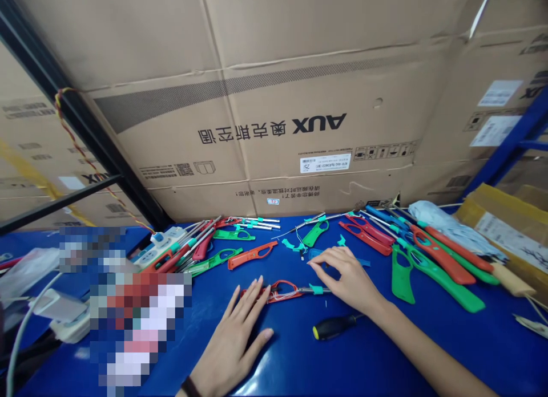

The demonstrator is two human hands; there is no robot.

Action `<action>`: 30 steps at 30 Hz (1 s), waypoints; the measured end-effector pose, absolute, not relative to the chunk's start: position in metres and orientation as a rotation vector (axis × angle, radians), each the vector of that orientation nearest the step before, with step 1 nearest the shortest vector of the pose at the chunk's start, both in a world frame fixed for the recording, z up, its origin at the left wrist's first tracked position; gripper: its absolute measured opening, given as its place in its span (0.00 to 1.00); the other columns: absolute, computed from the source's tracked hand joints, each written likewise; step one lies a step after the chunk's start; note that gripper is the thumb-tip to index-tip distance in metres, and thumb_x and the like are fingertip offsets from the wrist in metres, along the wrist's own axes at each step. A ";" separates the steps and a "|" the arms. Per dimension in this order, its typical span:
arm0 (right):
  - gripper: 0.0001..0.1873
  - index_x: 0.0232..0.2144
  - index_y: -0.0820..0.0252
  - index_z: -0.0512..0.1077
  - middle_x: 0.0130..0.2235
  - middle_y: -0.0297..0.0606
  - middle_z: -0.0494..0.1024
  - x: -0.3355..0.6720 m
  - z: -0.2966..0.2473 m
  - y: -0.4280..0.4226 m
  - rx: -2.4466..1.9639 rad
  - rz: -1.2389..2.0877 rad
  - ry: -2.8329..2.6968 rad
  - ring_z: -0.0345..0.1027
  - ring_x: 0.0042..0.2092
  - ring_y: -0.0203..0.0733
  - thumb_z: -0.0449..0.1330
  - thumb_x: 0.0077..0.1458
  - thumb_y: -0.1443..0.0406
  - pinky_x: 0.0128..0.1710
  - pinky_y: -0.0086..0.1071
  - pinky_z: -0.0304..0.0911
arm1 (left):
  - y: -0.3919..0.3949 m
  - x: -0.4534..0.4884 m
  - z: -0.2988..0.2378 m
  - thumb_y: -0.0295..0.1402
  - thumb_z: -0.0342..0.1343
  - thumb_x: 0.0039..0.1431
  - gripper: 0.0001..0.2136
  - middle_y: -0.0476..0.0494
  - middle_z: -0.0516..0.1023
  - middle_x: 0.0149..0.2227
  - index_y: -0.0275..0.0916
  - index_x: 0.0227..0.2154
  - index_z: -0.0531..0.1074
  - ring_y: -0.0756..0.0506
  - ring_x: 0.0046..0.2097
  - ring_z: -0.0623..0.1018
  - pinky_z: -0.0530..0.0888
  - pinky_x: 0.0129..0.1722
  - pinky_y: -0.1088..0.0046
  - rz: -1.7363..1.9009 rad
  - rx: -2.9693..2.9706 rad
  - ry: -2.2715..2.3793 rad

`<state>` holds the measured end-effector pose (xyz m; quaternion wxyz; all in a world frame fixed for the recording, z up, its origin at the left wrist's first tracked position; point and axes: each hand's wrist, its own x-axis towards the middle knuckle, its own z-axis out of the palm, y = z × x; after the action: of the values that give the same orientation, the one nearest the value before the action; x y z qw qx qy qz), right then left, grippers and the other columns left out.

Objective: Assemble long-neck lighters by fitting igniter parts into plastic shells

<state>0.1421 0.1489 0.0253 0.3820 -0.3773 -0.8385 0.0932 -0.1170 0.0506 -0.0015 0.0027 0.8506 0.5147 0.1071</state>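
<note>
My left hand (237, 334) lies flat with its fingers stretched out, the fingertips over the handle of a red gas lighter (286, 294). The lighter's metal tube with a teal clip (317, 290) runs right, passing under my right hand (345, 277). That hand is closed in a pinch above the blue table, thumb and index tips together; anything between them is too small to name. Just beyond its fingertips lie teal plastic pieces with a thin wire (295, 246). A black screwdriver with a yellow end (334, 327) rests below the right hand, its shaft hidden under the wrist.
Green and orange lighter shells (252, 255) lie behind my hands. More lighter parts pile up at the right (445, 254) and left (201, 243). White power strips (165, 243) stand at left, an open carton (505, 231) at right. A large cardboard wall (274, 100) closes the back.
</note>
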 end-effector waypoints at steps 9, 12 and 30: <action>0.08 0.32 0.56 0.71 0.32 0.33 0.78 0.154 0.014 0.165 -1.005 0.182 -2.039 0.70 0.34 0.39 0.53 0.60 0.63 0.44 0.38 0.58 | 0.050 -0.118 -0.002 0.40 0.45 0.65 0.30 0.44 0.48 0.65 0.45 0.65 0.37 0.41 0.65 0.54 0.56 0.61 0.51 0.327 2.677 1.613; 0.08 0.32 0.55 0.72 0.33 0.33 0.78 0.158 0.007 0.166 -1.021 0.209 -2.053 0.70 0.36 0.40 0.53 0.60 0.63 0.44 0.38 0.58 | 0.049 -0.119 -0.004 0.40 0.44 0.65 0.31 0.43 0.47 0.66 0.44 0.65 0.35 0.41 0.65 0.52 0.54 0.61 0.50 0.296 2.667 1.634; 0.09 0.40 0.50 0.73 0.37 0.32 0.76 0.151 0.004 0.152 -0.881 0.686 -2.461 0.67 0.41 0.40 0.61 0.55 0.65 0.44 0.33 0.60 | 0.051 -0.111 -0.003 0.40 0.43 0.65 0.30 0.44 0.46 0.66 0.47 0.65 0.35 0.39 0.65 0.53 0.51 0.61 0.44 0.296 2.661 1.630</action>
<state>0.1506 0.1520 0.0035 0.2178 -0.3182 -0.8888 0.2476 -0.1107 0.0513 -0.0029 0.0035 0.8489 0.5200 0.0945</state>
